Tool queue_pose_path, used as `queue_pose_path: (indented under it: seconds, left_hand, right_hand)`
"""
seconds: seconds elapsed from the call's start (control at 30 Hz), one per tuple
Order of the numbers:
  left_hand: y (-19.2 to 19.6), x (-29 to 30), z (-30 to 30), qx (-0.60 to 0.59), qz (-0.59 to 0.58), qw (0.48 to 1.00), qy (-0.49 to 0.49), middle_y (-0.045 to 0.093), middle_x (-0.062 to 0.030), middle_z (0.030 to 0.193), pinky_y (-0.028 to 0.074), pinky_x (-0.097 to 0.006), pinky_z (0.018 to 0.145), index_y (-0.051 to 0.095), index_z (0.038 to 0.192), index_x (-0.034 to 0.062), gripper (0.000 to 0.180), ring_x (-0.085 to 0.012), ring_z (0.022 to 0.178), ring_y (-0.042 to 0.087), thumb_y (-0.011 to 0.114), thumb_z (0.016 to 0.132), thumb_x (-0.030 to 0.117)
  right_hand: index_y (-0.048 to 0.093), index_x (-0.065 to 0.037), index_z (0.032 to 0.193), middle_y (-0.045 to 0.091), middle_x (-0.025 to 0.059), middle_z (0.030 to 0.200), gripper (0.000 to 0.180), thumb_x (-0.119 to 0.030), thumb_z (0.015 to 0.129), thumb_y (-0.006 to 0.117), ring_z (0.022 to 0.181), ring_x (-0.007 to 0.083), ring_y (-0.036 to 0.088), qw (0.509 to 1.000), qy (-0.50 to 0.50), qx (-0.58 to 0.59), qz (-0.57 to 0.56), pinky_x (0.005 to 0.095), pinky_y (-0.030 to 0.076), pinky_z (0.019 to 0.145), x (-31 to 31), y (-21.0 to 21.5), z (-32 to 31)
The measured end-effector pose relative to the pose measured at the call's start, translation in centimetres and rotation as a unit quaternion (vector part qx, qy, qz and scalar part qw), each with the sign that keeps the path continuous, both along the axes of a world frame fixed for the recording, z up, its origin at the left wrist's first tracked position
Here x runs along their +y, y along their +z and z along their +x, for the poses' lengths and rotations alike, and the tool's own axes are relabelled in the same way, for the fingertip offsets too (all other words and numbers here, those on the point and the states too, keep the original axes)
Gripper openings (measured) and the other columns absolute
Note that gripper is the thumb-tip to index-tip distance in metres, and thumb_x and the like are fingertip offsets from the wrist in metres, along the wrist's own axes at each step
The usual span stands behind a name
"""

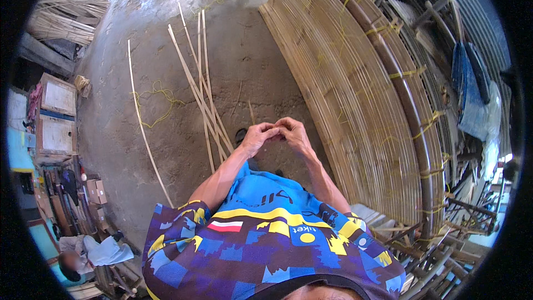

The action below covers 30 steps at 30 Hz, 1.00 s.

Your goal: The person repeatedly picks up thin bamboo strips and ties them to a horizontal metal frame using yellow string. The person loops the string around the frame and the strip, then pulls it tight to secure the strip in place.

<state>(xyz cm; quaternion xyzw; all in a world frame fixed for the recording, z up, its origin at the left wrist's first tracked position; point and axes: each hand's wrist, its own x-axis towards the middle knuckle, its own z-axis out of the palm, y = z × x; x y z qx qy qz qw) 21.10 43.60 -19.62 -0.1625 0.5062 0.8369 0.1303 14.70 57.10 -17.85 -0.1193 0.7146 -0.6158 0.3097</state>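
Observation:
My left hand (257, 138) and my right hand (295, 135) meet in front of my body, with their fingertips pinched together. Whatever lies between the fingers, if anything, is too small or hidden to make out. To the left of my hands, several long pale bamboo strips (195, 84) lie crossed on the concrete floor. On my right stands a wide slatted bamboo panel (333, 86), with a brown pole (404, 94) along its far side. Yellow string (426, 125) is tied round the pole at intervals, and loose ends trail over the slats.
One separate strip (145, 130) lies farther left beside a loose tangle of yellow string (161, 105). A cabinet (57, 115) and cardboard boxes (96, 191) line the left side, where another person (78, 255) sits. Bundled sticks (69, 8) are stacked at the far left.

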Motion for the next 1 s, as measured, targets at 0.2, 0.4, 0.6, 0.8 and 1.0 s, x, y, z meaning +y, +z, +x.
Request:
queue_pose_path:
  seconds: [0.2, 0.4, 0.6, 0.8, 1.0]
  left_hand:
    - [-1.9, -4.7, -3.1, -0.058, 0.193, 0.971, 0.131, 0.06, -0.0115, 0.082, 0.05, -0.036, 0.068, 0.054, 0.082, 0.0026, 0.011, -0.0228, 0.073, 0.06, 0.061, 0.077, 0.01]
    - [0.2, -11.3, -6.6, -0.03, 0.303, 0.932, 0.195, 0.057, -0.0083, 0.07, 0.049, -0.036, 0.073, 0.054, 0.084, 0.0049, 0.007, -0.0209, 0.068, 0.059, 0.057, 0.079, 0.008]
    - [4.2, -15.7, -9.3, 0.148, 0.448, 0.881, -0.041, 0.051, -0.0053, 0.067, 0.033, -0.041, 0.093, 0.054, 0.105, 0.003, 0.031, -0.0126, 0.056, 0.048, 0.045, 0.085, 0.025]
    - [7.0, -19.2, -16.8, 0.169, 0.484, 0.844, -0.159, 0.036, -0.0268, 0.126, 0.043, -0.022, 0.067, 0.016, 0.135, 0.0081, 0.071, -0.0193, 0.077, 0.057, 0.053, 0.081, 0.034]
    - [6.4, -24.0, -27.1, 0.188, 0.471, 0.858, -0.081, 0.046, -0.0217, 0.117, 0.039, -0.024, 0.071, 0.021, 0.133, 0.0073, 0.069, -0.0161, 0.068, 0.049, 0.055, 0.08, 0.036]
  right_hand:
    - [0.052, 0.002, 0.098, 0.06, 0.0096, 0.074, 0.021, -0.008, 0.079, 0.055, 0.061, 0.0118, 0.058, 0.999, 0.011, -0.026, 0.031, 0.0234, 0.047, 0.05, -5.4, 1.1, -3.8]
    - [0.054, -0.001, 0.084, 0.058, 0.0041, 0.068, 0.008, -0.008, 0.08, 0.055, 0.054, 0.008, 0.051, 0.986, -0.073, -0.133, -0.063, 0.0195, 0.039, 0.046, -10.6, -1.1, -8.3]
    - [0.057, -0.005, 0.083, 0.055, 0.0001, 0.065, 0.005, -0.01, 0.08, 0.056, 0.052, 0.0053, 0.046, 0.945, -0.151, -0.254, -0.139, 0.0178, 0.034, 0.046, -13.4, -1.4, -13.1]
    - [0.055, 0.001, 0.089, 0.056, 0.006, 0.084, 0.014, -0.003, 0.075, 0.054, 0.078, 0.0147, 0.055, 0.948, 0.139, -0.203, -0.2, 0.0274, 0.044, 0.075, -17.8, -0.2, -15.8]
    - [0.051, -0.009, 0.089, 0.056, 0.0005, 0.076, 0.006, -0.009, 0.083, 0.052, 0.064, 0.0093, 0.051, 0.87, -0.064, -0.324, -0.365, 0.0225, 0.045, 0.057, -21.9, -0.2, -27.0]
